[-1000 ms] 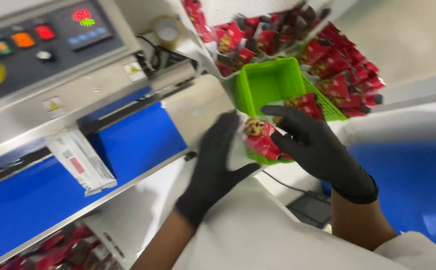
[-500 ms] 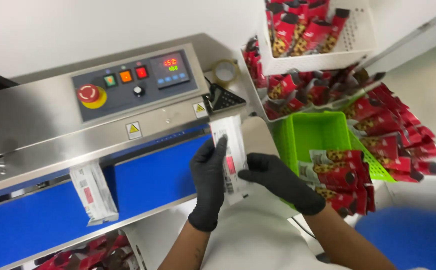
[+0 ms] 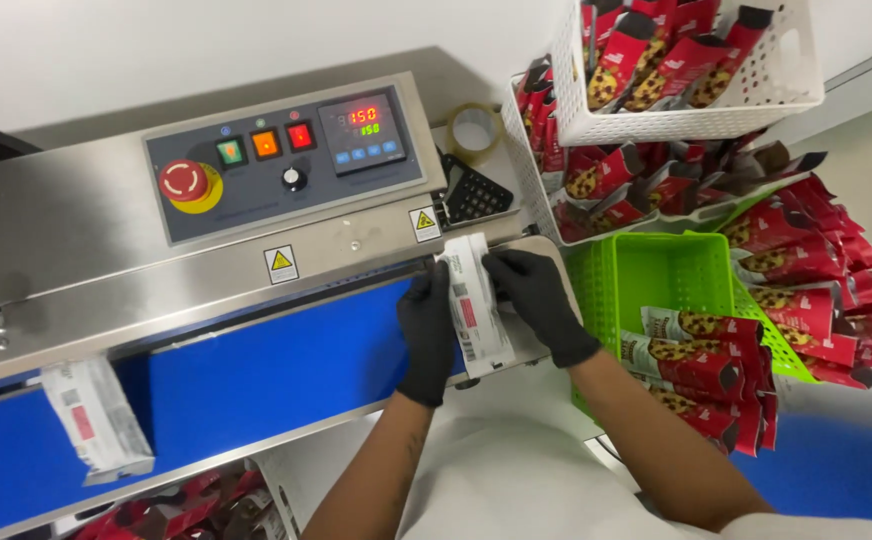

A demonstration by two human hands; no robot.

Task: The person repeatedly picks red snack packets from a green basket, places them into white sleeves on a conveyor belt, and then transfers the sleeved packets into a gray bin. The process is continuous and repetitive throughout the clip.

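Both hands wear black gloves and hold one packet (image 3: 473, 305) between them, white side up, at the right end of the blue belt (image 3: 256, 375). The left hand (image 3: 428, 330) lies at 9 o'clock from the packet, its fingers closed along the packet's left edge. The right hand (image 3: 539, 300) sits at 3 o'clock from it, fingers pressed on the right edge near the top. So the packet stands lengthwise between the two palms, held by both, its upper end at 12 o'clock touching the slot of the steel sealing machine (image 3: 106, 230).

On the machine's sloped control panel (image 3: 286, 165), at 11 o'clock from the hands, are a red stop button, coloured square buttons, a black knob and a lit display. A second packet (image 3: 96, 415) lies on the belt well apart at 8 o'clock from the hands.

At 3 o'clock from the right hand stands a green basket (image 3: 646, 275) with red cookie packets (image 3: 701, 365) in its near end. More red packets are heaped past it at 2 o'clock, and a white basket (image 3: 696, 120) of them hangs at 1 o'clock. A roll of clear tape (image 3: 476, 130) and a black calculator (image 3: 474, 195) rest at 12 o'clock.
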